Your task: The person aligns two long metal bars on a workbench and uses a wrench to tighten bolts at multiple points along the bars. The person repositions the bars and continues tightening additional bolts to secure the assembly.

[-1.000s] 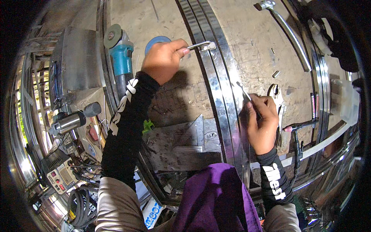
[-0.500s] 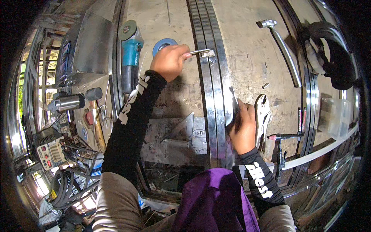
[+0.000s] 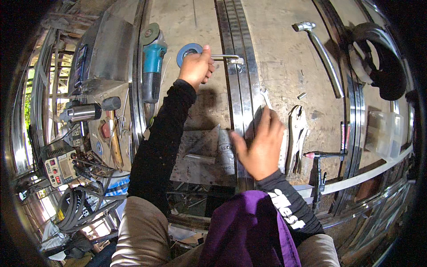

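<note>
My left hand (image 3: 197,66) is closed around the end of a thin metal rod (image 3: 222,56), with the thumb sticking up. The rod's far end meets a small metal piece (image 3: 236,61) on top of the long steel bars (image 3: 242,84) running up the middle. My right hand (image 3: 262,144) is spread open over the right side of these bars, thumb apart, slightly blurred, holding nothing visible. Past its fingertips shows the open jaw of a wrench (image 3: 265,95); the hand hides part of its handle. Just right of this hand lie locking pliers (image 3: 297,133).
A blue-green angle grinder (image 3: 153,62) and a blue disc (image 3: 182,53) lie to the left. A hammer (image 3: 322,55) is at the right, above a black-and-pink torch-like tool (image 3: 318,162). Marked sheet metal (image 3: 195,155) lies near me; a welding machine (image 3: 60,169) stands at far left.
My right hand has let go of the wrench, opened and moved left over the bars. My left hand has turned thumb-up and shifted slightly, still at the rod.
</note>
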The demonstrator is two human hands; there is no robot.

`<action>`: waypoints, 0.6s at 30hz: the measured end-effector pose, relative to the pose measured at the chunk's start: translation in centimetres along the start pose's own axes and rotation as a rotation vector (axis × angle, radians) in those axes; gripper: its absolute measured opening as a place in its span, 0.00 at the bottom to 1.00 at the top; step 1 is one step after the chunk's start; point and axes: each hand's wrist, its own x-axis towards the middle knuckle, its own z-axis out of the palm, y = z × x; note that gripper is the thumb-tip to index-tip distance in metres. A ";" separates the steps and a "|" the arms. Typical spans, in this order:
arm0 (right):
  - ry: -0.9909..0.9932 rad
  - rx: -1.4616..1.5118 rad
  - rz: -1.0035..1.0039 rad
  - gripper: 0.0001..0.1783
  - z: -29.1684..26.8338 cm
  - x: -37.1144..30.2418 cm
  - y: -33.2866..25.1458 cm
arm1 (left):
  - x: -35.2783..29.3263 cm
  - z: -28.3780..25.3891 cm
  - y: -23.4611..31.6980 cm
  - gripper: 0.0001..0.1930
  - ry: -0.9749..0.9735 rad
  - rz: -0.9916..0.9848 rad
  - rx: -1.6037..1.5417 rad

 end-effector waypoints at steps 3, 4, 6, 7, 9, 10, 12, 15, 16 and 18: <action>-0.109 -0.100 0.035 0.58 2.1 -0.1 -1.6 | -0.2 0.6 1.0 0.19 -0.030 -0.134 -0.163; -0.093 -0.131 0.034 0.60 2.8 -0.1 -1.8 | 0.4 0.7 0.4 0.18 -0.020 -0.136 -0.225; -0.065 -0.198 0.044 0.63 3.8 -0.1 -1.6 | 0.8 0.8 0.0 0.15 -0.012 -0.112 -0.324; -0.085 -0.230 0.036 0.61 4.1 0.0 -1.5 | 0.9 0.7 -0.2 0.14 -0.009 -0.083 -0.361; -0.080 -0.238 0.016 0.60 4.3 0.1 -1.2 | 0.6 1.0 -0.5 0.11 -0.002 -0.073 -0.447; -0.077 -0.241 0.007 0.59 4.4 0.2 -1.2 | 0.5 1.0 -0.5 0.11 0.006 -0.074 -0.465; -0.087 -0.242 -0.007 0.43 3.4 0.4 -1.7 | 0.5 1.1 -0.7 0.11 0.026 -0.079 -0.496; -0.099 -0.277 -0.014 0.40 3.4 0.5 -1.5 | 0.4 1.7 -1.2 0.13 0.076 -0.025 -0.478; -0.112 -0.308 -0.018 0.39 3.6 0.5 -1.4 | 0.5 1.9 -1.3 0.14 0.094 -0.006 -0.464; -0.122 -0.329 -0.017 0.38 3.7 0.6 -1.3 | 0.7 2.1 -1.8 0.15 0.097 0.041 -0.459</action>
